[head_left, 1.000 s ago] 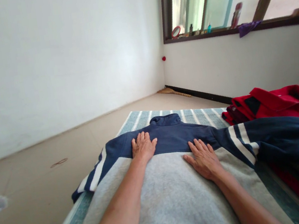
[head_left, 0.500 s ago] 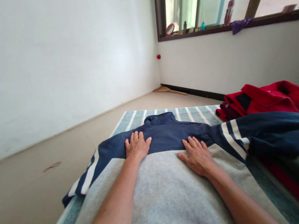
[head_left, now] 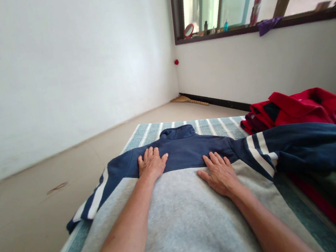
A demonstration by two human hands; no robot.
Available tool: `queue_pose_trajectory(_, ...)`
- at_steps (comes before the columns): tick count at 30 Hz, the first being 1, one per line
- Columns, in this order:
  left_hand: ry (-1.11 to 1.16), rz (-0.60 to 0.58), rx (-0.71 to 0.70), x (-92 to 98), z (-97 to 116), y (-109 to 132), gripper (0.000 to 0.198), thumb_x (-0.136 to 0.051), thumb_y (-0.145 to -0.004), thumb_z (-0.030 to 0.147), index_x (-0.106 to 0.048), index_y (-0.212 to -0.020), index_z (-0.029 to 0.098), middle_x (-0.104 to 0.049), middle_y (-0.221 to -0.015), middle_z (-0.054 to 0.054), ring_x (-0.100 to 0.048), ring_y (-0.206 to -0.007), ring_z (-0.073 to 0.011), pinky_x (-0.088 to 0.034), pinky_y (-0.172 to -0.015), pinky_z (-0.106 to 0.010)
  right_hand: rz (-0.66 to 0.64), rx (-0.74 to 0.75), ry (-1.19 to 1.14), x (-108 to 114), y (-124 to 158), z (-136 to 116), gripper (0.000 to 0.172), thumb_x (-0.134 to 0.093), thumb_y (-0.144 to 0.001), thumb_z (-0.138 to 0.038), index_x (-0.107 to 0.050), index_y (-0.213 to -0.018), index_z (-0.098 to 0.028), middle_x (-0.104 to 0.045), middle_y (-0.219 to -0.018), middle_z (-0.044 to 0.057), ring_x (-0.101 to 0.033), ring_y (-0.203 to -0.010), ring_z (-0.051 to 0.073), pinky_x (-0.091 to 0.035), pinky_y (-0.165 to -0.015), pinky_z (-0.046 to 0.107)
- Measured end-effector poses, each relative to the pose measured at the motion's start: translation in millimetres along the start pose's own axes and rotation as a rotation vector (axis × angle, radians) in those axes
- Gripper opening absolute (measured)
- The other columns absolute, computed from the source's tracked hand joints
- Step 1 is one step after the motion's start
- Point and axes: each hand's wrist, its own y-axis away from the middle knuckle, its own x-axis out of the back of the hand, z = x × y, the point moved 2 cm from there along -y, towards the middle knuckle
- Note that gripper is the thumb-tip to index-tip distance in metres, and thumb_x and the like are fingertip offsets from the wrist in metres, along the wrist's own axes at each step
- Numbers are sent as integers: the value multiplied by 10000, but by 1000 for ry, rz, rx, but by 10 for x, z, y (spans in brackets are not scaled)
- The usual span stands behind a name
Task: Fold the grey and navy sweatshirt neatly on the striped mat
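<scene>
Left hand (head_left: 151, 164) and right hand (head_left: 220, 175) lie flat, fingers spread, palms pressing down, no pinch, on a navy and grey sweatshirt (head_left: 189, 228) laid out on a striped mat (head_left: 215, 129), lower center of frame, collar pointing away. Right sleeve (head_left: 322, 145) runs off to the right edge over a red clothes pile (head_left: 300, 106), and its weight could drag the shoulder sideways and wrinkle the smooth front; left sleeve (head_left: 95, 200) overhangs the mat edge and could slide onto the floor (head_left: 27, 222).
</scene>
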Motion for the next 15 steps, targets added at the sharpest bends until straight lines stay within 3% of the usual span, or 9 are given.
queue_pose_trajectory(15,1,15,-22,9,3,5,621,-251,-918,490,-373,-1392,108,-330,-1487,-137,-262,-1373,-273,-234,-1082,-482,0,-1,3,15,0,-3,695,-302,-891,-603,-305,-1446,-184,-219,-1521,120,-125,-1405,281,-80,-1110,473)
